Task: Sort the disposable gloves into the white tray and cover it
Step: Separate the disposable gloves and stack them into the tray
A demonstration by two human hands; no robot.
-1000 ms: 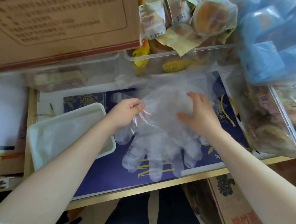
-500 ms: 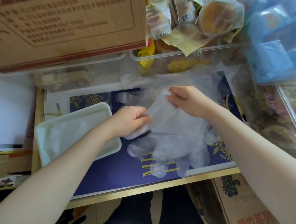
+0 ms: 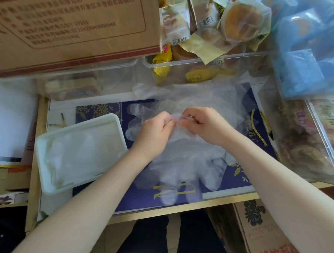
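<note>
We have both hands together over the middle of the blue mat (image 3: 111, 196), and each is pinching the same bunched edge of clear plastic: the left hand (image 3: 153, 135) with its fingertips curled in from the left, the right hand (image 3: 203, 126) curled in from the right, so that the two grips almost touch. What they hold is the wrist end of the gloves (image 3: 184, 164); from that pinch the film runs toward us, its long axis pointing at the near edge of the table (image 3: 186, 207), with the plastic fingers fanned out closest to our body. The white tray (image 3: 46, 151) lies to the left of the grip, just beside the left forearm and well clear of the right one, so we judge that the left hand is the nearer one for carrying the bundle sideways into it. The tray already seems to hold some pale film, though we cannot tell how much. Counting: one tray, two hands; the gloves are transparent and overlapped, so we cannot give a firm number, only that more than one layer shows, with more film (image 3: 189, 97) beyond the hands. No lid is visible. Behind stand a cardboard box (image 3: 68, 28) and two clear bins (image 3: 207, 69) of wrapped snacks.
</note>
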